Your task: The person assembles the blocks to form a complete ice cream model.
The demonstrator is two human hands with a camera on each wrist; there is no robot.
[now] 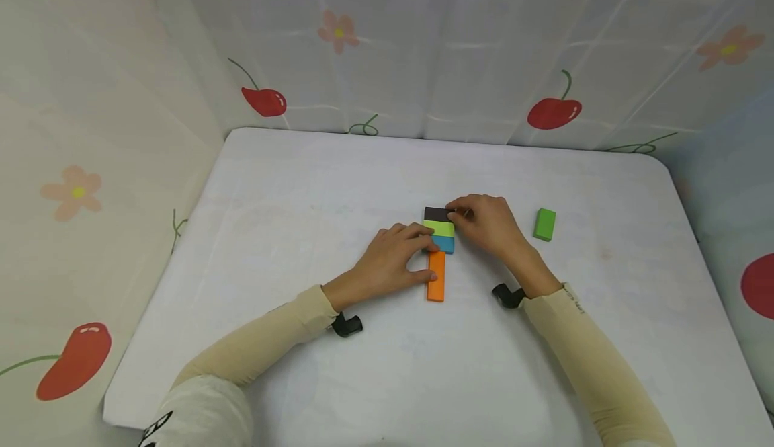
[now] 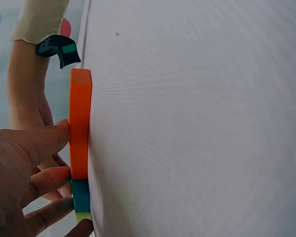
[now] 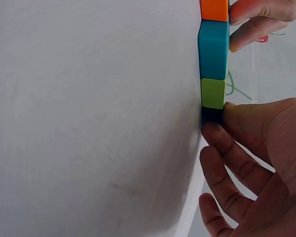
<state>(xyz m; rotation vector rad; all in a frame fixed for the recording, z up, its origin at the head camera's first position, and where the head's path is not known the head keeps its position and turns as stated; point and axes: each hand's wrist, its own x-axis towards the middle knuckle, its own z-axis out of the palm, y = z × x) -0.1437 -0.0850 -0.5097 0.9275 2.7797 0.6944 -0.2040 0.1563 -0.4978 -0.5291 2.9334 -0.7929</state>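
Clearly, our cream fabric right sleeve (image 1: 595, 359) bears lettering (image 1: 573, 298) too small to read. We count five rectangular blocks: a long orange block (image 1: 436, 290); blue block (image 1: 446, 244), lime block (image 1: 441, 229) and black block (image 1: 435, 214) lined up beyond it; green block (image 1: 545, 224) to its right. Our right hand (image 1: 490, 222) pinches the black; our relaxed left hand (image 1: 390, 259) touches the orange.
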